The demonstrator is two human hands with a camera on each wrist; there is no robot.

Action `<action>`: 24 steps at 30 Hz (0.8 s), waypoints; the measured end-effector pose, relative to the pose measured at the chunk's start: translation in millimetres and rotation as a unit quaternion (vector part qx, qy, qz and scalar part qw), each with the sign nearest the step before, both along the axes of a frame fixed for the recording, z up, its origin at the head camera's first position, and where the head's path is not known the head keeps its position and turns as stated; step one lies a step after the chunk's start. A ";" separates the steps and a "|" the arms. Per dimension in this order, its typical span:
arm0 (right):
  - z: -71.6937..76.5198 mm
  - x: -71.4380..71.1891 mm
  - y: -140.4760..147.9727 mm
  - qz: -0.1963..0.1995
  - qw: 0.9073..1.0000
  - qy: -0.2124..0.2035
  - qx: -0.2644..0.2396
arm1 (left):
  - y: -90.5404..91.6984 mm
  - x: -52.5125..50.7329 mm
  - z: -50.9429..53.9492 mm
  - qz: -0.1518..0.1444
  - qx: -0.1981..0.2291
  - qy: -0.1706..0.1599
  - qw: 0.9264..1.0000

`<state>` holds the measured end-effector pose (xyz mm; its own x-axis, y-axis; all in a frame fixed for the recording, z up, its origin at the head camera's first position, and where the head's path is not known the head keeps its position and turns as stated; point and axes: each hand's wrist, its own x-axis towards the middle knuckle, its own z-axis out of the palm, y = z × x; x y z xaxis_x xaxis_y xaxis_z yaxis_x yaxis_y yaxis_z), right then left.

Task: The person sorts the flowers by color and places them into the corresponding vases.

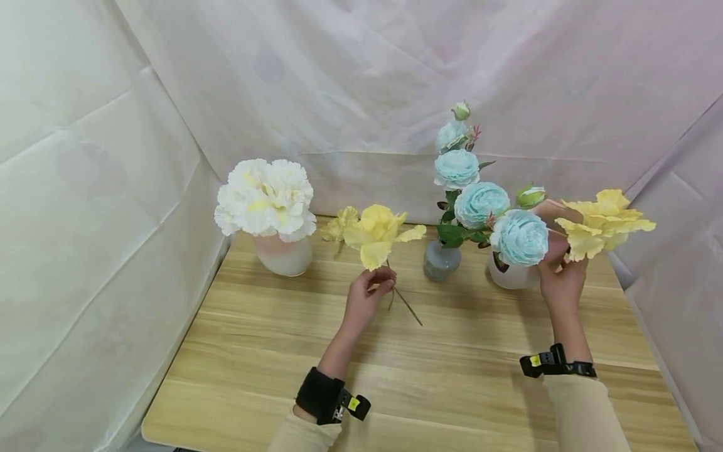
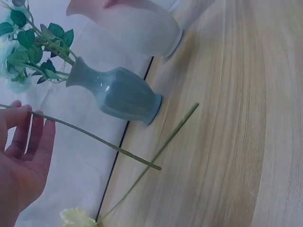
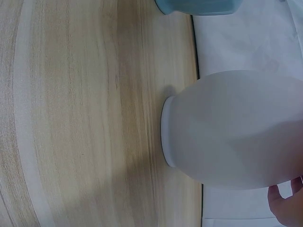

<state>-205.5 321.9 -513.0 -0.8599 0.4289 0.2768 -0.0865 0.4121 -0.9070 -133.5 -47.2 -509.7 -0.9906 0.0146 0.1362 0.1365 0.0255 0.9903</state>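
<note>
My left hand (image 1: 367, 295) pinches the thin green stem (image 2: 90, 134) of a yellow artificial flower (image 1: 378, 235) between thumb and fingers. The bloom is up and the stem's lower end slants over the table. A second yellow flower (image 1: 340, 225) lies behind it, its stem (image 2: 175, 132) crossing the held one in the left wrist view. On the right, my right hand (image 1: 565, 285) grips the side of a pink-and-white vase (image 3: 232, 127) near its neck; some fingers are hidden. Another yellow flower (image 1: 604, 226) sticks out of this vase, leaning right.
A small grey-blue vase (image 1: 442, 260) with pale blue flowers (image 1: 480, 204) stands between my hands, its blooms leaning in front of the right vase. At the left another pink-and-white vase (image 1: 285, 256) holds large white flowers (image 1: 265, 201). Cloth (image 1: 367, 94) hangs behind the wooden table (image 1: 452, 376).
</note>
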 end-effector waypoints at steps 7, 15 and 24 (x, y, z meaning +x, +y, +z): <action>3.2 1.2 -2.4 -0.001 1.000 -0.004 -0.014 | 9.3 7.8 6.5 -0.055 -0.027 0.036 0.997; 12.8 6.1 -9.7 0.002 1.000 0.001 -0.018 | 28.9 12.7 16.7 -0.111 -0.099 0.124 0.981; 1.3 0.4 -1.4 0.003 0.999 0.015 -0.032 | 62.3 16.3 38.1 -0.175 -0.142 0.183 0.957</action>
